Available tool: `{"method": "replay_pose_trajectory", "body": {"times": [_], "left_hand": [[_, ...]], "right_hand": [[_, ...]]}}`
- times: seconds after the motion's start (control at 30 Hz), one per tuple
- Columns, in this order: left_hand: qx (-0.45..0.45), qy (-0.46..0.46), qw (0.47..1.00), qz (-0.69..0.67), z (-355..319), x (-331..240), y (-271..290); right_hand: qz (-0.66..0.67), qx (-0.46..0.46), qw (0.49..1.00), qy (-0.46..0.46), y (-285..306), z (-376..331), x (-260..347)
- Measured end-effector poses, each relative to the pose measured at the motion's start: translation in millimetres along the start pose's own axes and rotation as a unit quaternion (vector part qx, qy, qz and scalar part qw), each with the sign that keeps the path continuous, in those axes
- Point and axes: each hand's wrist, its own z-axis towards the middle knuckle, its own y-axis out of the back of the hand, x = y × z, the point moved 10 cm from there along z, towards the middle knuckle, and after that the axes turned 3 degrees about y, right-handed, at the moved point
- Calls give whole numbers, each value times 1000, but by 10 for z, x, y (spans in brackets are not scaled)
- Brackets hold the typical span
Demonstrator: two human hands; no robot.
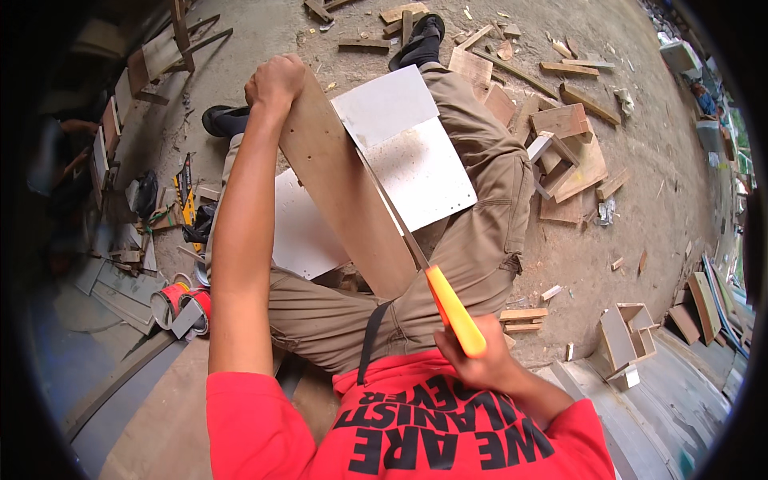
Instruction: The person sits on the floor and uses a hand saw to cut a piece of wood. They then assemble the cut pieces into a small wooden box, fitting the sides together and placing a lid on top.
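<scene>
A long brown wooden board [340, 172] slants between my legs, its near end by my lap. At its far end, my left hand [276, 82] is closed over the top. My right hand [484, 352], close to my body, grips the yellow-orange handle of a handsaw [454, 308]. The thin blade points away from me along the board's right edge; whether its teeth are in the wood I cannot tell. White panels lie around the board: one with sawdust specks [420, 176] on the right, another [302, 228] on the left.
Wood offcuts [572, 156] are heaped beyond my right leg. A small wooden box frame [626, 340] stands at the right. To my left are open red cans [170, 304] and a second saw with a yellow blade cover [186, 196]. Another person's hand [80, 126] shows at the far left.
</scene>
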Motion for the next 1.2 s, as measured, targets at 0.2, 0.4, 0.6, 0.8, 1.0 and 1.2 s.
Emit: {"method": "replay_pose_trajectory", "body": {"times": [0.2, 0.4, 0.6, 0.8, 1.0, 1.2], "left_hand": [[-3, 13, 1000, -1, -9, 0, -55], [-1, 28, 999, 24, 94, -117, -50], [12, 63, 998, 27, 24, 174, -133], [16, 75, 997, 11, -116, 44, 52], [-18, 44, 999, 26, -15, 96, 0], [-5, 53, 998, 31, 128, 126, -194]], "right_hand": [[8, -31, 999, 3, 137, 339, 207], [83, -26, 996, 8, -180, 2336, -451], [20, -46, 998, 31, -286, 1449, -315], [-13, -23, 1000, 17, -18, 21, -5], [28, -31, 998, -40, 9, 473, -7], [60, 0, 992, -114, -301, 2645, -496]]}}
